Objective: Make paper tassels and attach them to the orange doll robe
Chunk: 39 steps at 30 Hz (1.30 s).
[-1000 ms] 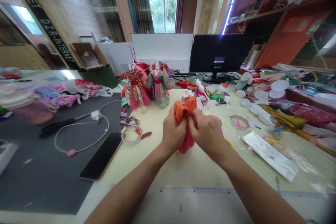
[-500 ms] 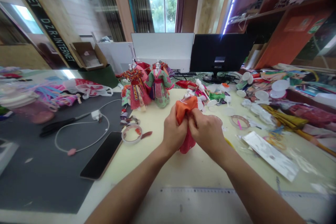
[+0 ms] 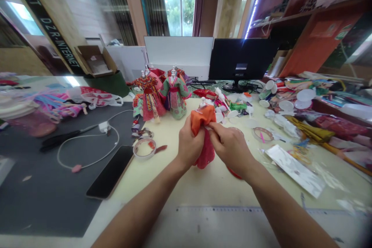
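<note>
Head view: nearest, a long ruler point(image 3: 221, 210) lies on the cream tabletop point(image 3: 162, 186), and just beyond it, mid-frame, both hands close on a small doll point(image 3: 203, 124): the left hand point(image 3: 189, 143) grips its orange bodice point(image 3: 200, 116) and red skirt point(image 3: 205, 159), while the right hand point(image 3: 231, 147) pinches the cloth at the waist. The soft, light fabric looks likely to crumple and the slim doll seems fragile, so its torso appears the best place to hold. Farther off, upper centre, a green-robed doll point(image 3: 174, 100) and a red-robed doll point(image 3: 149, 100) stand before a black monitor point(image 3: 241, 58).
</note>
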Motion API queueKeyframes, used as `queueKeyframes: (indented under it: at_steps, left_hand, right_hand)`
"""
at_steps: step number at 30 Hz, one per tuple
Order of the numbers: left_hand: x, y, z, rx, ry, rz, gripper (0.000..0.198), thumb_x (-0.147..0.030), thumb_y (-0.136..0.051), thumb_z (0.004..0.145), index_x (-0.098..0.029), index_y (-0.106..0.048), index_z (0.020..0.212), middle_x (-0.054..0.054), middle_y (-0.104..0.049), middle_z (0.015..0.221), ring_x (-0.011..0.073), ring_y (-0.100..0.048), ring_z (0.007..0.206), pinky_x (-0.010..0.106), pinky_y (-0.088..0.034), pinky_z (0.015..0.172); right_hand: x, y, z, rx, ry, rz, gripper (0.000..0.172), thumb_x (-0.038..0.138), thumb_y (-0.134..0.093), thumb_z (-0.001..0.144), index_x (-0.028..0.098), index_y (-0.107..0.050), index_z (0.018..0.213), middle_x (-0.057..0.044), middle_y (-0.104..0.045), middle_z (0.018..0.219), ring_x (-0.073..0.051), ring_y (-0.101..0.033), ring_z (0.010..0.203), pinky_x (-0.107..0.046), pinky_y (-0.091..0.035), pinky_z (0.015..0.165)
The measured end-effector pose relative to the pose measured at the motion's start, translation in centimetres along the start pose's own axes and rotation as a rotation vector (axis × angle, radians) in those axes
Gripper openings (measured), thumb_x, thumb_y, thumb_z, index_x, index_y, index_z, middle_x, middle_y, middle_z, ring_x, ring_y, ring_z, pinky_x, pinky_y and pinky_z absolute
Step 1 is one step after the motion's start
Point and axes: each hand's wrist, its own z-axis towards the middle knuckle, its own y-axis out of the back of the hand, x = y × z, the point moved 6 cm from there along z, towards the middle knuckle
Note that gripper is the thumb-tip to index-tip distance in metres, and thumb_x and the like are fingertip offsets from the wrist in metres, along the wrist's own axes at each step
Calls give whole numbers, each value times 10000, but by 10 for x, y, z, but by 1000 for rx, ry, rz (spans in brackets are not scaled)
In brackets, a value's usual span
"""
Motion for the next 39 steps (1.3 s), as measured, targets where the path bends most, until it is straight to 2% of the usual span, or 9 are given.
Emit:
queueKeyframes:
  at_steps: [4,11,19,22,25,28,33,36,39]
  left_hand:
    - [-2,1,2,0,-4,1,64,-132,-485,790,-186,-497,822,-41,-484,682,107,-438,627,226,-370,610]
    - [-3,0,1,-3,-12,-35,131,-110,-498,770,-178,-524,879,-38,-507,727,107,-470,668,215,-389,642]
    - [-4,-1,1,7,-28,-23,118,-129,-508,788,-180,-530,893,-32,-525,741,111,-490,681,225,-410,664]
    - [-1,-1,0,-31,-30,-20,186,-163,-525,802,-188,-521,987,-9,-565,831,128,-534,754,255,-428,727]
    - [6,-1,-4,-124,-15,-87,326,-190,-565,791,-193,-448,1095,39,-576,997,161,-568,894,299,-441,805]
    - [10,-4,-10,-180,-6,-118,335,-230,-599,777,-186,-420,1056,56,-569,985,171,-586,876,317,-462,786]
    - [6,-8,-18,-244,-54,-43,361,-249,-610,773,-197,-424,1078,68,-555,1026,187,-573,921,350,-461,813]
    - [1,-11,-22,-269,-111,8,387,-228,-617,763,-202,-425,1098,82,-539,1097,206,-556,989,376,-444,858]
    - [-2,-12,-28,-237,-156,40,428,-242,-631,755,-201,-418,1124,100,-520,1146,224,-541,1037,399,-436,882]
  right_hand:
    - [-7,5,-5,-55,-36,83,269,204,-422,856,193,-602,1056,-21,-667,709,-149,-556,591,-251,-319,577]
    - [-8,1,-8,-107,-55,105,212,222,-426,860,147,-601,953,14,-575,539,-123,-489,467,-252,-307,538]
    - [-9,2,-8,-110,-34,111,209,209,-444,856,163,-613,971,4,-593,562,-143,-535,514,-261,-336,547]
    - [-17,10,-14,-207,-36,274,252,197,-419,878,175,-594,1058,1,-610,626,-128,-548,549,-248,-385,571]
    - [-20,20,-16,-320,-18,424,246,170,-391,887,181,-606,1006,-21,-631,735,-121,-578,638,-242,-433,627]
    - [-16,29,-8,-373,-8,380,203,205,-443,869,174,-602,991,-43,-631,818,-146,-589,738,-266,-446,684]
    - [-4,45,23,-407,1,183,235,348,-542,819,160,-608,943,-39,-612,783,-147,-543,655,-276,-415,638]
    - [1,50,40,-355,41,154,201,368,-579,790,171,-618,804,-26,-619,731,-142,-536,636,-271,-391,628]
    - [-1,51,51,-236,55,238,162,319,-577,788,176,-616,723,-13,-621,699,-140,-539,648,-265,-381,624]
